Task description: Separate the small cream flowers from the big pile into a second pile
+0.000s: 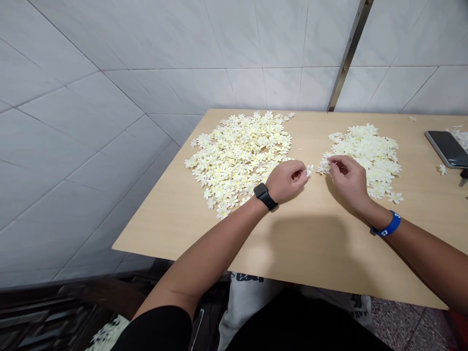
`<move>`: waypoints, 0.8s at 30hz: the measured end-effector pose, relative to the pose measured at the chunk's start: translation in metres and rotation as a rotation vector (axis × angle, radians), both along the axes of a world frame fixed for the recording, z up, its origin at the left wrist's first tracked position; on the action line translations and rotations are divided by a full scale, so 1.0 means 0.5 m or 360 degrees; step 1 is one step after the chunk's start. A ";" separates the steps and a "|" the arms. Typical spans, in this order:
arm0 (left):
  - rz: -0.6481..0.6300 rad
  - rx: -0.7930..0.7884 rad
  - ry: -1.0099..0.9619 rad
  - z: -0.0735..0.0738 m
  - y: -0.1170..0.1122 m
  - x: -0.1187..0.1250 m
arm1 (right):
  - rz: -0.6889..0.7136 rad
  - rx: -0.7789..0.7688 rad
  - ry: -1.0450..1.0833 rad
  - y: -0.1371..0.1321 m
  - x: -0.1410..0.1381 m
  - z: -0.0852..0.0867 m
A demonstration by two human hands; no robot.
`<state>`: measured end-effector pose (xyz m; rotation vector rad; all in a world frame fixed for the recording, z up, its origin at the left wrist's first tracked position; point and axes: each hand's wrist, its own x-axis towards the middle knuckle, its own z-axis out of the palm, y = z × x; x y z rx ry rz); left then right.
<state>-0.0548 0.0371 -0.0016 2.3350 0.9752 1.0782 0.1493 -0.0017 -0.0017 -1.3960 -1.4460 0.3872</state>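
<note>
My left hand (287, 179), with a black watch (265, 196) at the wrist, is closed in a pinch on a small white artificial flower (309, 170). Beside it spreads a large pile of white flowers with yellow centres (237, 153). A short way to the right, my right hand (350, 179) has its fingers curled and thumb and forefinger together at a white flower (323, 165). Its fingertips partly hide what they grip. Behind this hand lies a second, paler pile of white flowers (376, 153). A blue band (389, 225) circles the right wrist.
The light wooden table (190, 234) stands against a tiled wall (164, 44). A phone (448, 148) lies at the right, with a loose flower (442, 169) and more white pieces (461, 139) near it. A metal strip (349, 53) runs up the wall.
</note>
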 end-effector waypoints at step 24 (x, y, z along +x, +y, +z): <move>0.0183 -0.0037 -0.0090 -0.004 0.006 0.000 | 0.0016 0.0047 -0.0087 0.006 0.013 0.002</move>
